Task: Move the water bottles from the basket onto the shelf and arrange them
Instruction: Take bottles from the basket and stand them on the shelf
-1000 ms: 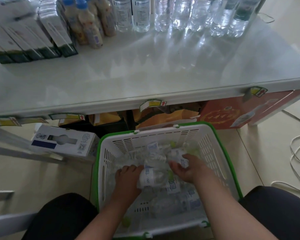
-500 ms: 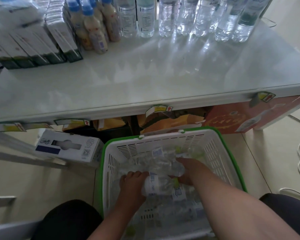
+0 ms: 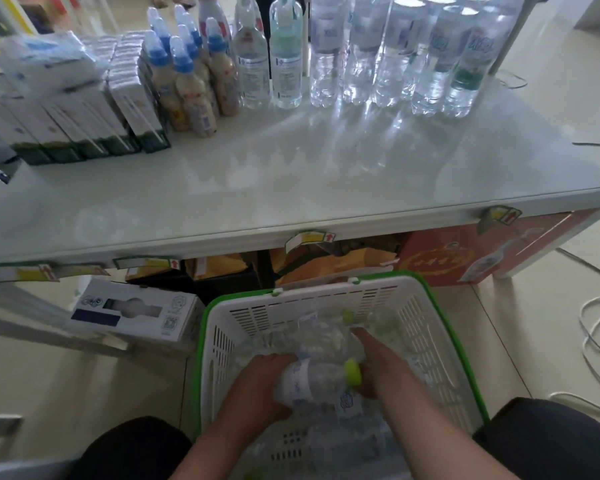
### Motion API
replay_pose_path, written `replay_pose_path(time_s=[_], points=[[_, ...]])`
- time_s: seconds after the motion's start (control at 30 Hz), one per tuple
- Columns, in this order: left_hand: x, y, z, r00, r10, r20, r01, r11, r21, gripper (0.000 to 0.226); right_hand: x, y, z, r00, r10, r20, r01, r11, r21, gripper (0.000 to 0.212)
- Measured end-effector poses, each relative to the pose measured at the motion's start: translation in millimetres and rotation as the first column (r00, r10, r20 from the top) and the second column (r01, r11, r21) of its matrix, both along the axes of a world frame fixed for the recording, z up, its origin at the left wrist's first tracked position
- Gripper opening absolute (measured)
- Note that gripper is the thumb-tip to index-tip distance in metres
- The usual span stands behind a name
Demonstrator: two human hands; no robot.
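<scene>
Both hands are inside the white basket [image 3: 440,327] with the green rim. The left hand [image 3: 257,386] has its grip clamped around the base end of a clear water bottle [image 3: 312,377] lying on its side. The right hand [image 3: 374,365] is at the green-capped end of that bottle; whether its grip is clamped cannot be told. More bottles [image 3: 291,337] lie beneath both grips. Beyond the hands, upright water bottles [image 3: 388,53] stand at the back of the shelf [image 3: 291,181].
</scene>
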State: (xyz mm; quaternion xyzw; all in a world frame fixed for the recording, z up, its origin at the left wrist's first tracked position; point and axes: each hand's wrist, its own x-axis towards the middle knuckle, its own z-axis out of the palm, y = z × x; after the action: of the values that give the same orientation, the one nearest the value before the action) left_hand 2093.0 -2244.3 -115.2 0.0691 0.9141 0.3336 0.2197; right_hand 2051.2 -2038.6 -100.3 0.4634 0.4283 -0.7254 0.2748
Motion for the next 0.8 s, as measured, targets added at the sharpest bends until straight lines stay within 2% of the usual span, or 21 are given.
replay_pose_path(time_s=[0.07, 0.13, 0.17, 0.23, 0.3, 0.33, 0.4, 0.47, 0.6, 0.8], points=[[6.7, -5.3, 28.2, 0.986, 0.169, 0.010, -0.167, 0.964, 0.208, 0.070, 7.1, 1.3, 8.2, 0.998, -0.058, -0.001, 0.058, 0.998, -0.027, 0.029], [12.9, -12.3, 55.8, 0.952, 0.297, 0.073, -0.302, 0.875, 0.378, 0.071, 13.9, 0.7, 13.0, 0.995, -0.103, -0.012, 0.102, 0.994, -0.038, 0.023], [14.6, -15.1, 68.6, 0.936, 0.333, 0.115, -0.348, 0.824, 0.446, 0.070, 17.0, 0.8, 12.9, 0.995, -0.091, -0.031, 0.091, 0.996, 0.008, 0.026], [11.6, -19.4, 94.7, 0.913, 0.384, 0.140, -0.396, 0.750, 0.530, 0.065, 21.7, -0.3, 8.6, 0.990, 0.052, -0.133, -0.031, 0.987, 0.155, 0.052], [2.8, -25.2, 115.6, 0.893, 0.437, 0.107, -0.413, 0.700, 0.583, 0.059, 27.0, -4.2, 19.3, 0.932, 0.265, -0.245, -0.157, 0.909, 0.387, 0.071], [-3.3, -28.6, 125.2, 0.878, 0.470, 0.093, -0.425, 0.674, 0.604, 0.059, 28.3, -7.7, 26.1, 0.889, 0.366, -0.275, -0.193, 0.844, 0.501, 0.070], [-18.3, -36.4, 140.9, 0.858, 0.511, 0.058, -0.427, 0.645, 0.634, 0.060, 28.9, -18.8, 41.3, 0.806, 0.501, -0.315, -0.228, 0.754, 0.616, 0.065], [-32.6, -42.1, 154.5, 0.855, 0.519, 0.021, -0.401, 0.634, 0.662, 0.062, 25.9, -30.8, 51.4, 0.724, 0.584, -0.366, -0.223, 0.701, 0.677, 0.066], [-55.4, -49.0, 179.2, 0.830, 0.556, -0.047, -0.360, 0.598, 0.716, 0.054, 11.9, -50.2, 83.2, 0.641, 0.647, -0.414, -0.203, 0.662, 0.721, 0.059], [-93.0, -62.9, 204.4, 0.770, 0.622, -0.142, -0.333, 0.582, 0.741, 0.054, -34.0, -76.8, 125.1, 0.503, 0.723, -0.473, -0.113, 0.598, 0.794, 0.057]])
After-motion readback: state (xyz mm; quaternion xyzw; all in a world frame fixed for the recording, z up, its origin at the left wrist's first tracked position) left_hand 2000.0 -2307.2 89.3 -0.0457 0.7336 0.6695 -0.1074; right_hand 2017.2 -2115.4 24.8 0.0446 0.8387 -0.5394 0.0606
